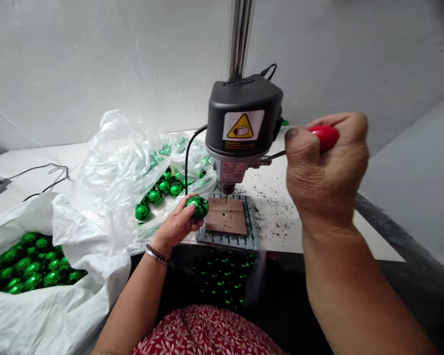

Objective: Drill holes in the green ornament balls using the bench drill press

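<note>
My left hand (pixel 177 222) holds a shiny green ball (pixel 197 207) in its fingertips, just left of a brown square board (pixel 233 216) with a small hole. That board lies on the grey slotted base of a drill press. Above it hangs the black drill head (pixel 244 111) with a yellow warning label, its thin bit (pixel 226 198) pointing down over the board. My right hand (pixel 327 172), at the right, is wrapped round the red knob (pixel 323 138) of the drill lever.
A clear plastic bag (pixel 114 162) with green balls (pixel 155 196) lies on the white table (pixel 277 187). At the lower left, a white sack (pixel 92 281) holds several more. Dark shavings are scattered beside the base. Black cables (pixel 187 162) run behind the left hand and across the left tabletop.
</note>
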The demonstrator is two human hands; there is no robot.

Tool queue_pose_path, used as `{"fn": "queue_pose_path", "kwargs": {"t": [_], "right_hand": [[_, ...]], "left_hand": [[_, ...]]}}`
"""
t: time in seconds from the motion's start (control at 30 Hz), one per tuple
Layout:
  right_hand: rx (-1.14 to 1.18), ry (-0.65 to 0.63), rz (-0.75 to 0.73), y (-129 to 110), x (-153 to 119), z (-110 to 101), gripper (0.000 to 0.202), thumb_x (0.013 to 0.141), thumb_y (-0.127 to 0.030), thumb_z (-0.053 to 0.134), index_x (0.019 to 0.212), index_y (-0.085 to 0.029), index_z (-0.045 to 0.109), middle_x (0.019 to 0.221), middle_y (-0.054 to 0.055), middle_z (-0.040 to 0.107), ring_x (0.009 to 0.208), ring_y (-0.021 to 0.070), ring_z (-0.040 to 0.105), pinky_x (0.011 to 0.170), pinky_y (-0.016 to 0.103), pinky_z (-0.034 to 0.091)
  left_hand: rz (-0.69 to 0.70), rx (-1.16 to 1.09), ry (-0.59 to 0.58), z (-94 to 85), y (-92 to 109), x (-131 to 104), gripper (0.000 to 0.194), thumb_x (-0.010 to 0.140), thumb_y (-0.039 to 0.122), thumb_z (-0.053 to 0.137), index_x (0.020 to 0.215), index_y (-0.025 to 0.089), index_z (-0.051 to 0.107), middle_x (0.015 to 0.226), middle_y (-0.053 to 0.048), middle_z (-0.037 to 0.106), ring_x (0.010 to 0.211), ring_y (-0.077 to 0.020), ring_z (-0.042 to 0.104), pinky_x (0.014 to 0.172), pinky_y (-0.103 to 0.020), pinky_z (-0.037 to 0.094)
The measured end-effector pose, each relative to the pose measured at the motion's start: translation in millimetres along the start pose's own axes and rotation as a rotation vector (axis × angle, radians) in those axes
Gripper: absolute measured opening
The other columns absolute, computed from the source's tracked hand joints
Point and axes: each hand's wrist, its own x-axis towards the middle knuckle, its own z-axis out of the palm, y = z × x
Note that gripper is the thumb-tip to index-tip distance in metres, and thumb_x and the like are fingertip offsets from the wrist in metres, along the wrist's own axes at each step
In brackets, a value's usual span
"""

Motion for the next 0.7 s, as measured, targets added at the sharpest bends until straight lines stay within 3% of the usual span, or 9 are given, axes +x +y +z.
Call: {"fn": "queue_pose_path", "kwargs": {"t": [0.13, 0.23, 0.37, 0.57, 0.7], "right_hand": [[-0.011, 0.033, -0.024, -0.1, -2.0, 2.0, 0.025, 0.095, -0.038, 0.061, 0.092, -0.014, 0.056, 0.083, -0.003, 0.054, 0.073, 0.0026, 0.046, 0.070, 0.020, 0.044], [-0.010, 0.048, -0.053, -0.7, -3.2, 3.4, 0.029, 0.098, -0.042, 0.057, 0.093, -0.013, 0.056, 0.084, -0.003, 0.051, 0.073, 0.0013, 0.044, 0.072, 0.018, 0.045], [0.019, 0.027, -0.065, -5.5, -2.0, 1.0, 0.033, 0.101, -0.047, 0.050, 0.093, -0.015, 0.052, 0.085, -0.004, 0.050, 0.071, -0.0010, 0.045, 0.071, 0.016, 0.047], [0.077, -0.138, 0.028, -11.5, 4.3, -9.3, 0.029, 0.100, -0.045, 0.051, 0.092, -0.018, 0.045, 0.082, -0.004, 0.044, 0.067, -0.0008, 0.044, 0.066, 0.014, 0.045], [0.055, -0.160, 0.025, -11.2, 5.9, -10.9, 0.025, 0.100, -0.041, 0.053, 0.092, -0.019, 0.043, 0.082, -0.003, 0.044, 0.072, 0.0030, 0.046, 0.068, 0.018, 0.048]], "left_hand": [[-0.056, 0.126, 0.055, 12.5, -12.4, 18.8, 0.078, 0.068, 0.049, 0.089, 0.134, 0.024, 0.057, 0.103, -0.003, 0.065, 0.075, -0.0124, 0.061, 0.062, -0.022, 0.045], [0.012, 0.355, 0.112, 17.9, -15.1, 30.9, 0.062, 0.069, 0.040, 0.086, 0.124, 0.020, 0.065, 0.107, -0.005, 0.070, 0.087, -0.0170, 0.064, 0.071, -0.027, 0.052], [0.138, 0.663, 0.199, 18.6, -20.6, 45.9, 0.054, 0.066, 0.032, 0.087, 0.114, 0.016, 0.069, 0.106, -0.007, 0.074, 0.101, -0.0236, 0.068, 0.095, -0.038, 0.053], [0.188, 0.882, 0.132, 16.5, -26.6, 55.8, 0.058, 0.068, 0.030, 0.085, 0.122, 0.017, 0.067, 0.114, -0.009, 0.075, 0.108, -0.0268, 0.069, 0.102, -0.043, 0.052], [0.164, 1.054, 0.108, 23.4, -20.2, 54.0, 0.063, 0.070, 0.028, 0.083, 0.129, 0.017, 0.065, 0.119, -0.010, 0.075, 0.112, -0.0302, 0.069, 0.104, -0.046, 0.052]]}}
